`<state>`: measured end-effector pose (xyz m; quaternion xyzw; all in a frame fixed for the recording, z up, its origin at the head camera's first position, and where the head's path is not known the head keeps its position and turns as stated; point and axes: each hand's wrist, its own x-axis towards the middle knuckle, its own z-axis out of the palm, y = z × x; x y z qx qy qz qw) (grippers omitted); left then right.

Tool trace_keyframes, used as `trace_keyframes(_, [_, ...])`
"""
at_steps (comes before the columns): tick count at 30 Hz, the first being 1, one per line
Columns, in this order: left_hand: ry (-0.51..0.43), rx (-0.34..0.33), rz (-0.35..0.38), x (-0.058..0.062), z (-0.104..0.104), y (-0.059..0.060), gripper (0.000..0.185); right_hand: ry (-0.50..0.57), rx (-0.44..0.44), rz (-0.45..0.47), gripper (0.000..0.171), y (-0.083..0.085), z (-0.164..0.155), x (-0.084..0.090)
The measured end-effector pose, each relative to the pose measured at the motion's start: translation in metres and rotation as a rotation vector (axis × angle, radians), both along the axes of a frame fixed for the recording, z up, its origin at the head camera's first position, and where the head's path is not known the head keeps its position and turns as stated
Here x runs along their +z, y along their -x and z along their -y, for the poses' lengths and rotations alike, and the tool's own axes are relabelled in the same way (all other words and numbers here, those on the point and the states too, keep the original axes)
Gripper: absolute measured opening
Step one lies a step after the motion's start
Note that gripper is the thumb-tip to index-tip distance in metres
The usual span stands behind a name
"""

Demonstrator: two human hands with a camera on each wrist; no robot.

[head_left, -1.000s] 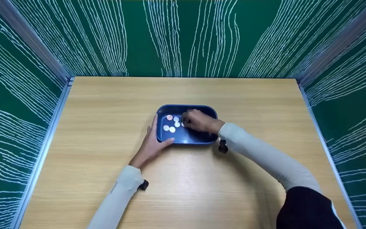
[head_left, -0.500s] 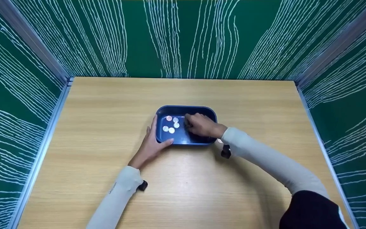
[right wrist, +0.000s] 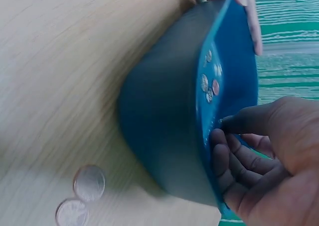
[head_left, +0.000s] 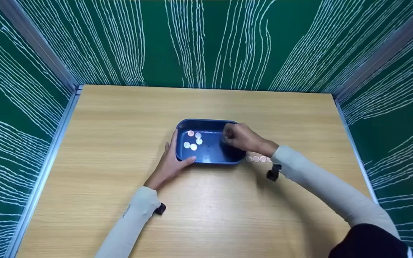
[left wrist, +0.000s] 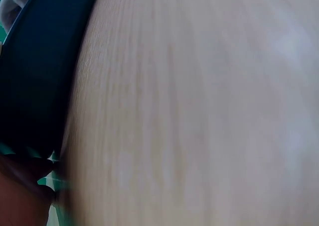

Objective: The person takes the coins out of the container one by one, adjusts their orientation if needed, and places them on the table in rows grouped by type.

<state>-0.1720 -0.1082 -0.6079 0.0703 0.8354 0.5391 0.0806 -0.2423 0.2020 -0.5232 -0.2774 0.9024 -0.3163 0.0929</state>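
A deep blue rectangular tray (head_left: 206, 161) sits on the wooden table. My left hand (head_left: 169, 161) holds its near left corner, the fingers along the left wall and the thumb over the near rim. Several coins (head_left: 193, 147) lie on the tray's left half, silvery ones plus a copper-coloured coin (head_left: 191, 133). Over the tray's right side, my right hand (head_left: 243, 137) pinches a coin between thumb and forefinger, mostly hidden by the fingertips (right wrist: 219, 135). In the right wrist view, loose coins (right wrist: 89, 182) rest on the table outside the tray.
A row of coins (head_left: 256, 158) runs rightward from the tray's near right corner, partly under the right forearm (head_left: 299, 168). Green walls (head_left: 156, 46) with white wavy lines enclose the table (head_left: 127, 118) at the back and both sides.
My right hand has lifted a coin from the tray floor and moved right towards the tray's right rim. More of the coin row on the table now shows. The left hand keeps its place.
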Motion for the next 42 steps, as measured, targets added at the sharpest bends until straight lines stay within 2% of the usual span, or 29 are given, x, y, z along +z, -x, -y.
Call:
trace_keyframes(10, [-0.007,0.001,-0.003,0.0,-0.001,0.0,0.124,0.072,-0.06,0.095,0.015,-0.007,-0.025,0.015])
trace_keyframes(24, [0.009,0.001,0.013,-0.002,0.0,-0.001,0.124,0.205,-0.206,0.178,0.013,-0.018,-0.06,0.012])
trace_keyframes(32, [-0.004,-0.013,-0.052,-0.004,0.0,0.001,0.124,0.273,-0.269,0.207,0.016,-0.03,-0.078,-0.001])
trace_keyframes(42, [-0.002,-0.006,-0.043,-0.003,-0.001,0.0,0.125,0.276,-0.315,0.172,0.016,-0.038,-0.092,-0.029])
